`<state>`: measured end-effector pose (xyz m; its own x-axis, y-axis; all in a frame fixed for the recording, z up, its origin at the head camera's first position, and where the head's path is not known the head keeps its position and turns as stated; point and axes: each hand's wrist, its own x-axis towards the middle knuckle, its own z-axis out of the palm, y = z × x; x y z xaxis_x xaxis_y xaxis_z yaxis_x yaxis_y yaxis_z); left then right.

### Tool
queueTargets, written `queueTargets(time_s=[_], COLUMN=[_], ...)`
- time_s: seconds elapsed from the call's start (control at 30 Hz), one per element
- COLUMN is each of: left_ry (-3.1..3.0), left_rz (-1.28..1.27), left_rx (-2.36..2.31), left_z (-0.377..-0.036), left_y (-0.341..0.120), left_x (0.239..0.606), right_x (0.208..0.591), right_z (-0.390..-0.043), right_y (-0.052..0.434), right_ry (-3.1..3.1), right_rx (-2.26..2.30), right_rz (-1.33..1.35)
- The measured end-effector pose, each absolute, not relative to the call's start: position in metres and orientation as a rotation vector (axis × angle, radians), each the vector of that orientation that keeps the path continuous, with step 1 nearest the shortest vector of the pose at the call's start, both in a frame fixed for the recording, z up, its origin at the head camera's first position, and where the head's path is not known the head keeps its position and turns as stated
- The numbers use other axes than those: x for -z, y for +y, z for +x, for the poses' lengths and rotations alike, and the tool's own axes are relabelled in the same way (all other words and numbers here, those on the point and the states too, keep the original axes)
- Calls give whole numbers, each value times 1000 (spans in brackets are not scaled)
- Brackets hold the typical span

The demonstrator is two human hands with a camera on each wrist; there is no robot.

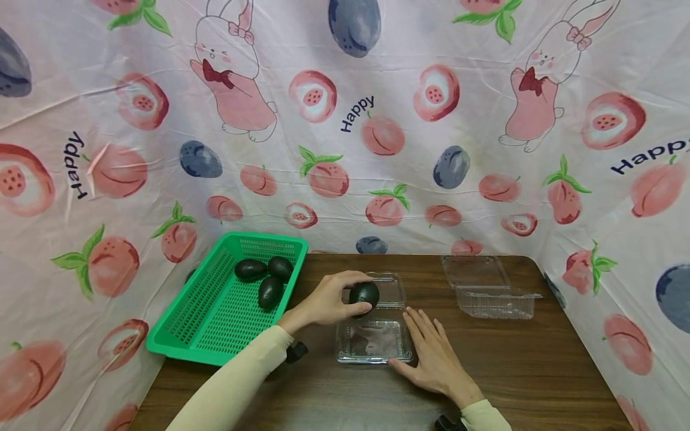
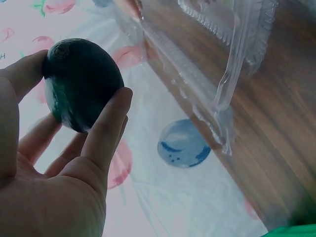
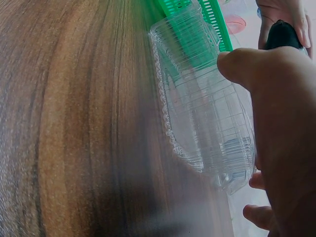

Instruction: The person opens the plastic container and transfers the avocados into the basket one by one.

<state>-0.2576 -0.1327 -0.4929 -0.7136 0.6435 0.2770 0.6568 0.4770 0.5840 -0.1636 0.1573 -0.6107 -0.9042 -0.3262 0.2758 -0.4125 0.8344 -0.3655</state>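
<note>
1 avocado (image 1: 364, 294) in left hand (image 1: 329, 299), above clamshell box (image 1: 374, 342) beside right hand (image 1: 433, 359).

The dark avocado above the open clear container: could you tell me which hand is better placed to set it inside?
Probably the left hand: it already grips the avocado just above the open clear container. The right hand lies flat beside that container, apparently steadying it.

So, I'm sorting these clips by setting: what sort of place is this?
Probably a staged tabletop recording booth, not a kitchen: a dark brown wooden table walled by pink peach-and-rabbit printed sheeting, with only a green plastic mesh basket and clear plastic clamshell boxes set out.
</note>
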Motion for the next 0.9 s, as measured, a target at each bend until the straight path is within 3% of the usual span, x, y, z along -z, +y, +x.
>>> queueTargets(time_s=[0.9], left_ry=[-2667], left_rz=[-928], left_rx=[1305], left_z=[-262], left_y=[-177], left_x=[466], right_x=[611], right_z=[-164], right_y=[158], right_ry=[-2804], right_rx=[-613], right_rz=[566])
